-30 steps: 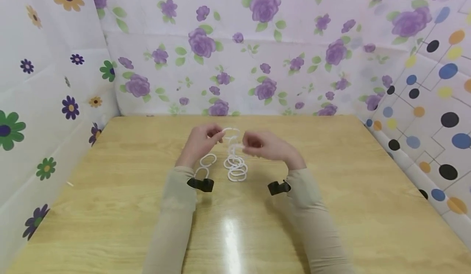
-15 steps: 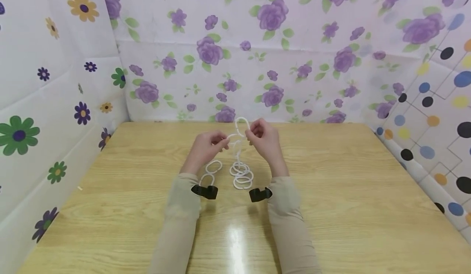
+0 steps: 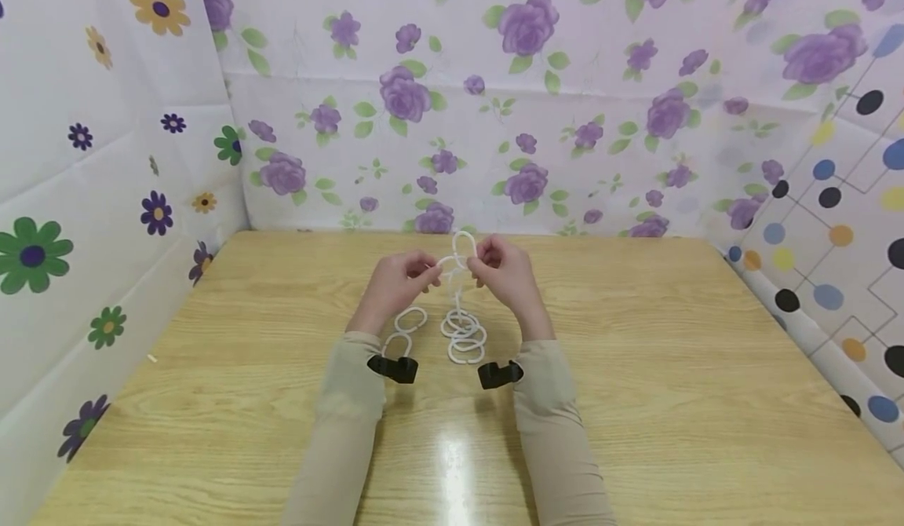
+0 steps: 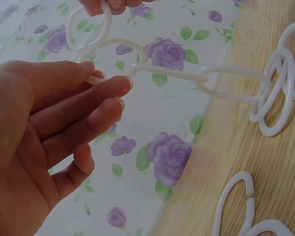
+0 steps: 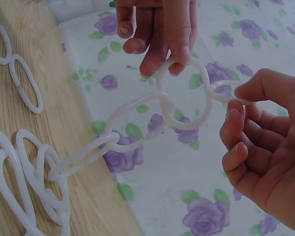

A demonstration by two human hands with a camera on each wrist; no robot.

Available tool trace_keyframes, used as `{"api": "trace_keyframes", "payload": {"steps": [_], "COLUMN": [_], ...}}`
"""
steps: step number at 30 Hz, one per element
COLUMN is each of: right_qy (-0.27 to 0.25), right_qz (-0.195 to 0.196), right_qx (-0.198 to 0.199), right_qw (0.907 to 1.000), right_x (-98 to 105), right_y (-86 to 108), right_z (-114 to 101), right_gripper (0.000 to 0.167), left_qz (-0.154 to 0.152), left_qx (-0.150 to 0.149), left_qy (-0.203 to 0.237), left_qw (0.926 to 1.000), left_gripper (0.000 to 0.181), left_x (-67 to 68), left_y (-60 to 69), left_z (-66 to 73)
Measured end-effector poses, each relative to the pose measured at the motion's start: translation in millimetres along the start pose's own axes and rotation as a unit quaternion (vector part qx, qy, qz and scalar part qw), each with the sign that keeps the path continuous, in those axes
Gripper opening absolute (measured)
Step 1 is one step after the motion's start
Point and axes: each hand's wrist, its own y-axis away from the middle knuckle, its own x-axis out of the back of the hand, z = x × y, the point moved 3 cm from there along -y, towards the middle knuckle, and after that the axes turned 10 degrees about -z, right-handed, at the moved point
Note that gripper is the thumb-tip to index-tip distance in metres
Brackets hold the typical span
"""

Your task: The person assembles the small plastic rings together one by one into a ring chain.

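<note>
My left hand (image 3: 399, 286) pinches a white plastic chain link (image 5: 209, 98) between thumb and fingertips. From this link a chain of similar links runs down to a small pile (image 3: 466, 344) on the table. The right hand (image 3: 507, 283) pinches the end link (image 5: 225, 82), which stands up above the left hand's link in the head view. In the right wrist view these two links appear hooked through each other. Beside the left wrist, more white links (image 3: 411, 308) lie on the wood. The left sleeve's wrist camera partly covers the lower one.
The light wood table (image 3: 678, 400) stretches out on both sides of the arms. A patterned cloth (image 3: 339, 149) stands as a wall behind it, with further cloth walls left and right. A small white bit (image 3: 151, 359) lies near the left edge.
The right hand was lower beside the chain. It came up and inward with a link upright in its fingers. The left hand kept its pinch; little differs over the last half second.
</note>
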Motion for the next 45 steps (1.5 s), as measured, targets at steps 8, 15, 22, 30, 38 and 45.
{"api": "trace_keyframes", "payload": {"steps": [8, 15, 22, 30, 38, 45], "right_qy": [0.028, 0.051, 0.051, 0.015, 0.005, 0.027], "right_qz": [-0.048, -0.073, -0.091, -0.153, -0.183, -0.201], "right_qx": [0.005, 0.002, 0.012, 0.007, 0.014, 0.022], "right_qw": [0.9985, 0.996, 0.9944, 0.9881, 0.9831, 0.9789], "right_x": [-1, -4, -5, -12, -15, -13], "right_y": [0.4, -0.4, -1.1, 1.8, 1.0, -0.1], "right_z": [-2, 1, -1, 4, 7, 7], "right_gripper": [0.007, 0.01, 0.009, 0.01, 0.007, 0.007], "left_qz": [-0.008, -0.03, -0.031, -0.045, -0.041, -0.047], "left_qx": [0.006, 0.006, 0.0, 0.028, 0.041, 0.043], "left_qy": [-0.001, 0.002, 0.009, 0.021, 0.011, 0.007], "left_qw": [1.0, 0.9995, 0.9995, 0.9983, 0.9983, 0.9979], "left_gripper": [0.019, 0.018, 0.022, 0.028, 0.026, 0.023], "left_x": [3.3, -1.1, 0.2, -1.5, -1.1, 0.3], "left_y": [-0.8, -0.4, 0.4, 3.0, 2.9, 1.4], "left_z": [1.3, 1.6, 5.4, -0.7, -0.9, -1.0]}}
